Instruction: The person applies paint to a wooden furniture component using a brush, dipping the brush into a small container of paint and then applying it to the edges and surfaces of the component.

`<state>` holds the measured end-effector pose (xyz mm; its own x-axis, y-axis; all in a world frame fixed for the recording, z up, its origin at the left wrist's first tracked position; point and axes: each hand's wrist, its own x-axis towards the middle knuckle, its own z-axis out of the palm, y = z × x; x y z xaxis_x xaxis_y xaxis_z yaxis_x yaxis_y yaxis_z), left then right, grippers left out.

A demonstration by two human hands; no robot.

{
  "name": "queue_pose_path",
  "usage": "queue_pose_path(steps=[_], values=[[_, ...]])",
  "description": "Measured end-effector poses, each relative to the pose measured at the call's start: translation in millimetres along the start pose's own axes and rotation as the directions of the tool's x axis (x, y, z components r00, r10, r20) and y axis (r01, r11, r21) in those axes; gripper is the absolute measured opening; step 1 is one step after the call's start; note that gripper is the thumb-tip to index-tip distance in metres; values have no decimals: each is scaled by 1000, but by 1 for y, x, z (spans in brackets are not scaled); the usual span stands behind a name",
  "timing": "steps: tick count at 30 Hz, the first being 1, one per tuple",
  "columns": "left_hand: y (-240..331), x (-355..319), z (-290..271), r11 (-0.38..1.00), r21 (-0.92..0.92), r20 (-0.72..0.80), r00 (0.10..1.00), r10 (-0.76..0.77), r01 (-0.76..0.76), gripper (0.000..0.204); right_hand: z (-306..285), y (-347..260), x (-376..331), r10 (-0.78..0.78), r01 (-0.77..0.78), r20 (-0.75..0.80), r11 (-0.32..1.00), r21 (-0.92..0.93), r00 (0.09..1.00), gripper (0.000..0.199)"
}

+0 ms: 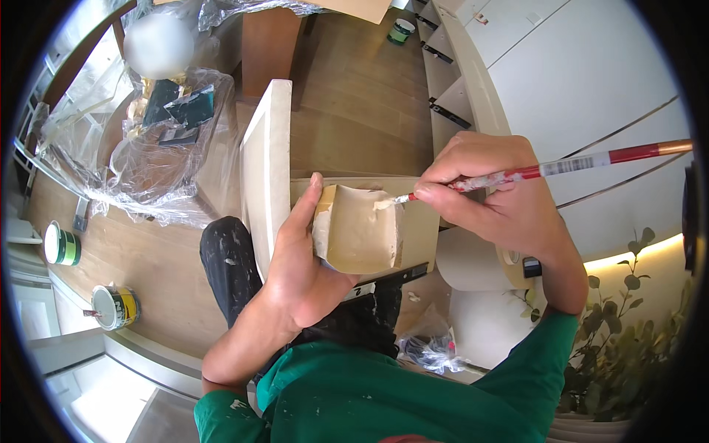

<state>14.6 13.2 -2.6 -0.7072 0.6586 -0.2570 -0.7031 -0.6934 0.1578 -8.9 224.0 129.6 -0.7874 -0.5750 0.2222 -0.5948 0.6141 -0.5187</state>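
Observation:
My left hand [299, 284] supports a small cut-down carton tray [399, 236] from its left side and underneath, thumb up along the edge. Cream paint coats the tray's inside. Between thumb and fingers, my right hand [491, 181] pinches a thin paintbrush [576, 165] with a paint-smeared red and white handle pointing right. Its cream-covered bristles are at the tray's upper right edge, near a thick dab of paint. Beneath the tray, a pale drawer [266, 159] rests by my lap, with a dark metal runner [413, 273] along its near side.
Paint cans stand on the floor: two at left [62, 244] [116, 307], one at the far end [401, 32]. Clear plastic sheeting [173, 196] drapes a chair at left. An open cabinet frame [465, 92] with runners, a large paper roll [473, 262] and leafy plants [628, 325] are at right.

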Motion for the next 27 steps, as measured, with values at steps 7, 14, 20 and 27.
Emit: queue_pose_path(steps=[7,14,20,27], values=[[0,1,-2,1000,-10,-14,1000,-9,9,63,6,-12,4,-1,15,81,984,-179,997,7],[0,2,-1,999,-23,0,1000,-28,28,64,5,-12,3,66,-56,106,994,-98,992,10],[0,3,-3,999,-22,-23,999,-34,33,65,5,-21,-8,92,-87,133,995,-41,987,11],[2,1,-3,999,-31,22,999,-34,34,64,8,-21,-15,147,-176,193,974,139,970,4]])
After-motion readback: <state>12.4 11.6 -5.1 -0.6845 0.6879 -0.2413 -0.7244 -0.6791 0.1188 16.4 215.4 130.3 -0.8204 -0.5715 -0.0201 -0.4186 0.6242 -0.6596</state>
